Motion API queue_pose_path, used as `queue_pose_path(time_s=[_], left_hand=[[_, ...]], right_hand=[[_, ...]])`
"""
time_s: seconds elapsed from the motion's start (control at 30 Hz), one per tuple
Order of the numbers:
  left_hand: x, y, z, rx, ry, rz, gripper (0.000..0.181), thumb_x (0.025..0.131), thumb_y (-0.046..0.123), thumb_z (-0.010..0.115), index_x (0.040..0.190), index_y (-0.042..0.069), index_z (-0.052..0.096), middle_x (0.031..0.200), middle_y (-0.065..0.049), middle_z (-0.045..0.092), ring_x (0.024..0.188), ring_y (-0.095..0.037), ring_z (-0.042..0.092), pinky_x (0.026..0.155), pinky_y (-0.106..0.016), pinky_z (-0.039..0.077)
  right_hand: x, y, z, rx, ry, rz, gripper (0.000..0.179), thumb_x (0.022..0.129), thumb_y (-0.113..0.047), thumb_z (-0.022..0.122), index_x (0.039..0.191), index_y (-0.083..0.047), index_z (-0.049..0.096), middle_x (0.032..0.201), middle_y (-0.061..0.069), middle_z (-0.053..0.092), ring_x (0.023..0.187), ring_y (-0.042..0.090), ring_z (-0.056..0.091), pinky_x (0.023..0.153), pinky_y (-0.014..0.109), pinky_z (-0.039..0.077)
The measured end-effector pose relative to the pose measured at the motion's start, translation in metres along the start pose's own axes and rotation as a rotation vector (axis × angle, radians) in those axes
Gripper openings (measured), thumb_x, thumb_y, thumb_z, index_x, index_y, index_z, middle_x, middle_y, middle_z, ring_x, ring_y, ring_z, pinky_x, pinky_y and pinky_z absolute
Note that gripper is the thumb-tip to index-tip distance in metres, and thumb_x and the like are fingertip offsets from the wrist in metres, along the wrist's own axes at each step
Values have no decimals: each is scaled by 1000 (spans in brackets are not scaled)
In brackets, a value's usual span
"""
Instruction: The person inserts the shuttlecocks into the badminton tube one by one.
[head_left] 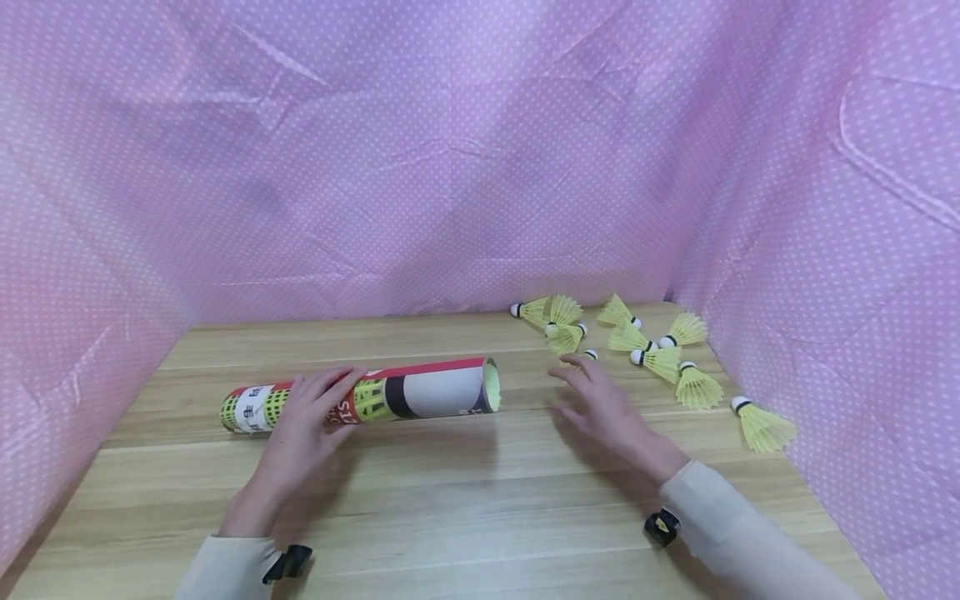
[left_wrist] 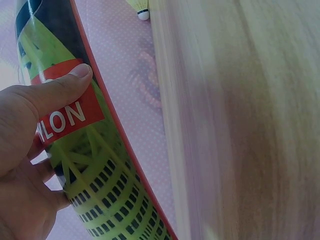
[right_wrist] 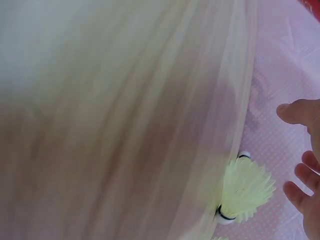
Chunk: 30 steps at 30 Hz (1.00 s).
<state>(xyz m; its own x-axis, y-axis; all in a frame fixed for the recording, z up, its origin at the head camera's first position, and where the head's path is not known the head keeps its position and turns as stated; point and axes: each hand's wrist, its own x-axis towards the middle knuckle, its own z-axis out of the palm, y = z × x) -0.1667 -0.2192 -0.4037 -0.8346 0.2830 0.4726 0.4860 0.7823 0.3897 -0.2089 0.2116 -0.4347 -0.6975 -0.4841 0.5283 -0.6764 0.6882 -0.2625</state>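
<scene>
My left hand (head_left: 303, 429) grips a shuttlecock tube (head_left: 442, 392), its thumb and fingers curled round the middle. The tube lies sideways with its round mouth facing right, and red, grey and yellow-green print covers it. In the left wrist view, the thumb (left_wrist: 65, 92) presses on a red label. My right hand (head_left: 611, 417) hovers to the right of the mouth, fingers spread and holding nothing. Just beyond its fingertips shows the white cork of a shuttlecock (head_left: 591, 355), the rest hidden by the hand. A yellow shuttlecock (right_wrist: 245, 187) appears beside that hand in the right wrist view.
Several yellow shuttlecocks lie at the back right of the wooden table (head_left: 435, 517), among them a close cluster (head_left: 566, 337). A lone shuttlecock (head_left: 763, 427) rests near the right edge. Pink dotted cloth (head_left: 450, 167) hangs behind and at both sides.
</scene>
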Motion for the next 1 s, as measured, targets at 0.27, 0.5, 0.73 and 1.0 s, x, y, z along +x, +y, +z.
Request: queue_pose_path(time_s=[0.27, 0.5, 0.73, 1.0], left_hand=[[0, -1, 1, -5, 6, 15, 96, 66, -4, 91, 149, 23, 52, 140, -16, 55, 129, -41, 48, 121, -59, 15], [0, -2, 1, -5, 6, 17, 95, 66, -3, 91, 148, 23, 52, 139, -15, 55, 129, -39, 48, 121, -57, 17], [1, -1, 1, 2, -4, 5, 95, 67, -2, 91, 149, 25, 51, 140, -14, 55, 130, -40, 47, 122, -57, 14], [1, -2, 2, 7, -3, 12, 96, 67, -2, 91, 150, 25, 50, 140, -14, 55, 129, -40, 48, 121, -57, 15]], right_hand=[[-2, 14, -3, 0, -98, 88, 71, 75, -5, 86, 139, -7, 56, 147, 23, 43, 132, 42, 44, 111, 56, 38], [-5, 24, -2, 121, -170, 278, 75, 79, -4, 81, 147, -9, 49, 154, 22, 34, 137, 43, 38, 111, 59, 36], [-4, 32, 1, 194, -157, 359, 78, 76, 1, 83, 145, -7, 49, 152, 22, 37, 135, 44, 40, 112, 58, 37], [-3, 37, 3, 216, -117, 371, 58, 87, -2, 74, 141, -4, 53, 148, 23, 41, 133, 43, 42, 111, 59, 37]])
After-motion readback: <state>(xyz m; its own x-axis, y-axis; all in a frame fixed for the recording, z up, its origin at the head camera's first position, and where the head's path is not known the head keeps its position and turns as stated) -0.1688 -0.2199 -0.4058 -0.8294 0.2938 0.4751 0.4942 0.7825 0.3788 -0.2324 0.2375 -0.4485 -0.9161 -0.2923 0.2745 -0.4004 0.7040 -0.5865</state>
